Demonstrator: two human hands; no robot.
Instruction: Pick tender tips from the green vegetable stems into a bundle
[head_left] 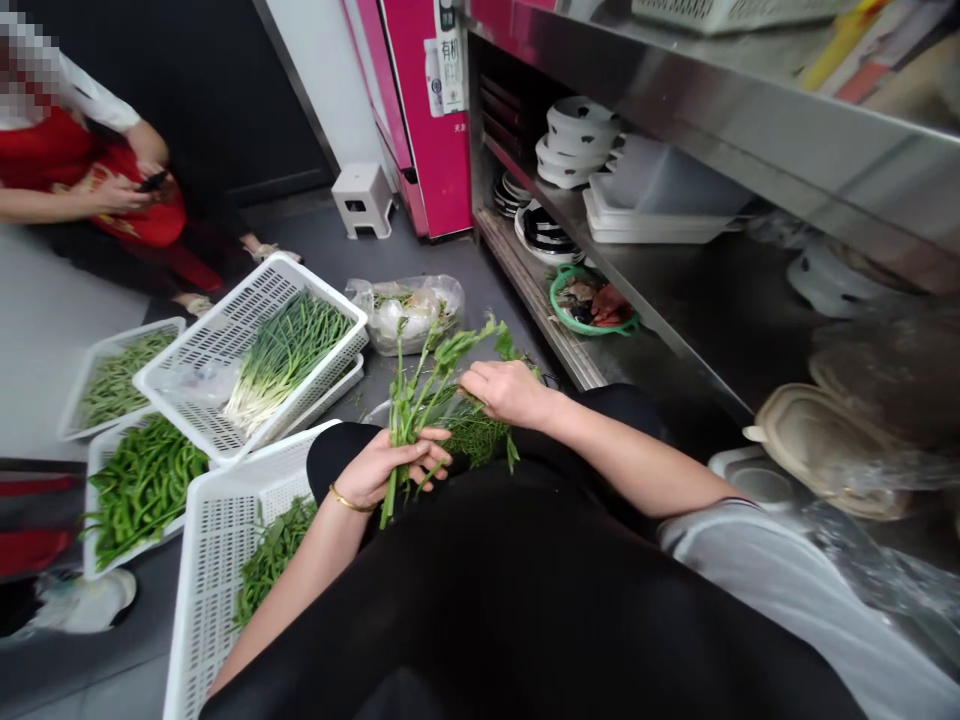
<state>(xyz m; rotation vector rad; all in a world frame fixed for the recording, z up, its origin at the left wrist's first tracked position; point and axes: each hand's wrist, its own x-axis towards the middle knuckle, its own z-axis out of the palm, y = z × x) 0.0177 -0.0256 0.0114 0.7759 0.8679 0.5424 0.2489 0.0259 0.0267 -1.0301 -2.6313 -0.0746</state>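
Several leafy green stems [409,410] stand up from my left hand [397,462], whose thumb lies across them while its fingers curl partly round. My right hand [510,392] is closed in a pinch at the leafy upper part of the greens, to the right of the left hand. What exactly sits between its fingertips is mostly hidden. Below and between the hands, a heap of finer greens [480,440] lies near my lap. To the left of my left forearm, a white basket [196,560] holds picked leaves [276,555].
White baskets at left hold green onions [289,350], green peppers [146,480] and green beans [127,378]. A plastic bag [409,310] and a stool [364,200] stand ahead. Steel shelving [675,310] with dishes and a green basket [562,312] flanks my right. A person in red [82,170] stands at left.
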